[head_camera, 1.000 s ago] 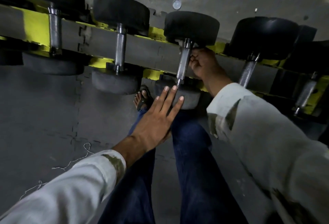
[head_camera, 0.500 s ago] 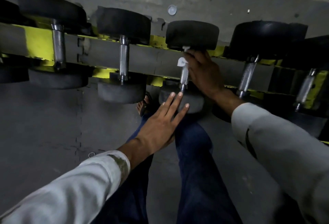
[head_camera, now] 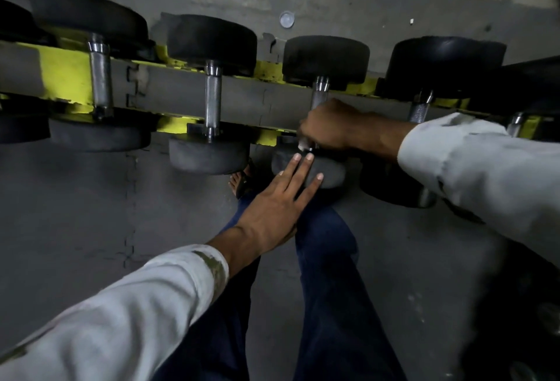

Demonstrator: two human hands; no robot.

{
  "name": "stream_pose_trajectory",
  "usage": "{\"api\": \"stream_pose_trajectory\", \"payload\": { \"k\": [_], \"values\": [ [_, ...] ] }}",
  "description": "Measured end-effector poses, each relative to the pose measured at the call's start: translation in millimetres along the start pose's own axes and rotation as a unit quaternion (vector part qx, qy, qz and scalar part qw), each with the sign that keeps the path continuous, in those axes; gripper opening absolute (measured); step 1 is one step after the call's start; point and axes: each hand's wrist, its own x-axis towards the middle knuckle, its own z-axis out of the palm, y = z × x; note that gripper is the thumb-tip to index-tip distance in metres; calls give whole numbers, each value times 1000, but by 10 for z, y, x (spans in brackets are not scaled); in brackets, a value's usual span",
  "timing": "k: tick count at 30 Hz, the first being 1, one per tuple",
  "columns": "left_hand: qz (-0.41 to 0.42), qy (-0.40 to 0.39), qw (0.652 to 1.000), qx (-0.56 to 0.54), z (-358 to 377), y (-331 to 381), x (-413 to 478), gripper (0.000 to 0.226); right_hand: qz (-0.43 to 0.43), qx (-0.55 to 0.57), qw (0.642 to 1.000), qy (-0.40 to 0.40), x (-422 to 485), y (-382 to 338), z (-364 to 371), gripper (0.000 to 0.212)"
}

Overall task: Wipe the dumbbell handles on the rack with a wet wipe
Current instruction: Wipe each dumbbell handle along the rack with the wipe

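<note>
Several black dumbbells lie across a yellow and grey rack (head_camera: 65, 77). My right hand (head_camera: 328, 124) is wrapped round the lower part of the third dumbbell's steel handle (head_camera: 319, 93), with a bit of white wet wipe (head_camera: 302, 144) showing under its fingers. My left hand (head_camera: 280, 202) lies flat with straight fingers on that dumbbell's near rubber head (head_camera: 328, 173). The far head (head_camera: 325, 58) sits behind the rail.
Two dumbbells with bare knurled handles (head_camera: 213, 99) (head_camera: 100, 77) lie to the left, and larger ones (head_camera: 439, 62) to the right. My legs in blue jeans (head_camera: 327, 274) and a sandalled foot (head_camera: 241, 182) stand on grey floor mats below the rack.
My right hand has slid with the wipe down the handle from the far end to the near end. My left hand has stayed on the near head.
</note>
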Motion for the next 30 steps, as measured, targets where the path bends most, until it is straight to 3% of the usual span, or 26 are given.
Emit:
{"api": "stream_pose_trajectory", "payload": {
  "k": [3,6,10,12,15,19,23,26,28,30],
  "values": [
    [-2,8,1000,5,45,-1,5,108,41,-33,998,-35,102,-89,-112,25],
    [-5,7,1000,1,89,14,15,113,0,3,994,-113,246,-192,-158,24],
    [-15,-2,1000,7,102,42,11,115,3,44,990,-134,305,-104,-290,19],
    [-20,-1,1000,15,124,55,17,116,5,58,993,-103,278,-135,-246,19],
    [-24,-6,1000,17,133,80,24,119,-23,99,995,12,121,-113,-20,20],
    [-37,-14,998,41,80,121,29,117,-1,250,962,113,-124,-24,306,8],
    [-47,-11,997,56,68,167,24,107,147,388,893,173,-282,-157,650,16],
    [-52,-13,997,58,90,179,37,111,266,522,787,192,-275,-252,916,14],
    [-58,-16,997,55,107,188,37,115,294,629,701,165,-126,-266,1009,8],
    [-58,-24,997,53,117,197,38,122,294,693,648,115,76,-191,1080,9]
  ]
}}
